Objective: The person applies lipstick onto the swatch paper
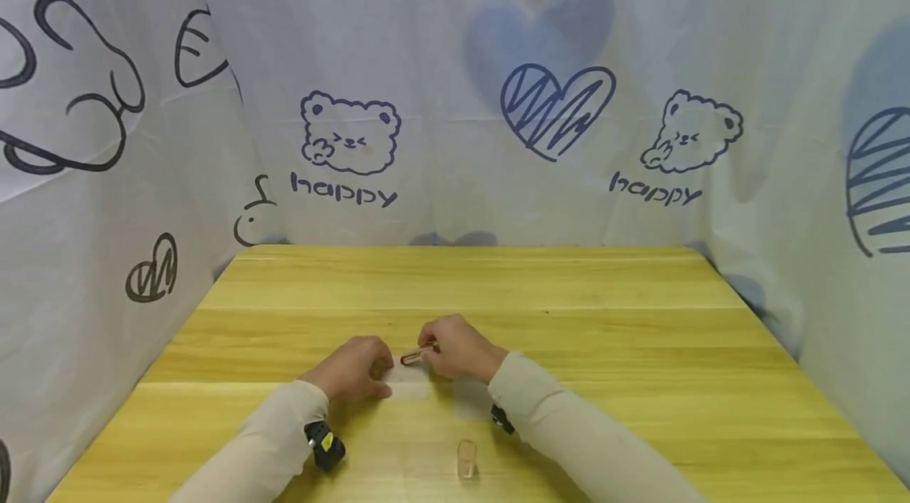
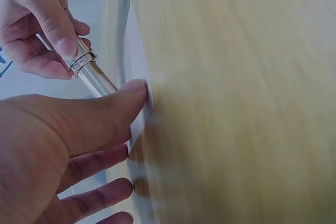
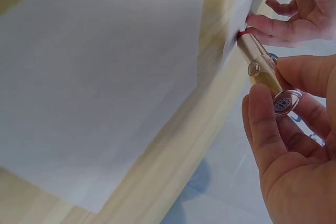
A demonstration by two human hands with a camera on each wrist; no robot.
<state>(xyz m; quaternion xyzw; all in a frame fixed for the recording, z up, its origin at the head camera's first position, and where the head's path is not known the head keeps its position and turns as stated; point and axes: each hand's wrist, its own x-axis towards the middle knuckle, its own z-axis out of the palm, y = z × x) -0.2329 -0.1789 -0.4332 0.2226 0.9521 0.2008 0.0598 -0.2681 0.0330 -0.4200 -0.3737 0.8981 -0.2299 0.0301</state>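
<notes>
My right hand (image 1: pixel 458 347) pinches a slim gold lipstick (image 3: pixel 252 49) between thumb and fingers. Its red tip (image 3: pixel 242 34) points left, right at a small white paper (image 1: pixel 408 388) on the table. A ring-like fitting circles the tube, and a round patterned disc (image 3: pixel 283 104) sits at the end by my fingers. My left hand (image 1: pixel 353 369) lies at the left side of that paper, thumb and index fingertips at its edges. In the left wrist view its other fingers (image 2: pixel 100 195) are spread and relaxed.
A second white paper (image 1: pixel 471 400) lies under the right wrist. A small clear cap (image 1: pixel 466 459) stands near the front of the wooden table (image 1: pixel 569 290). Printed white curtains (image 1: pixel 441 37) hang behind and on both sides.
</notes>
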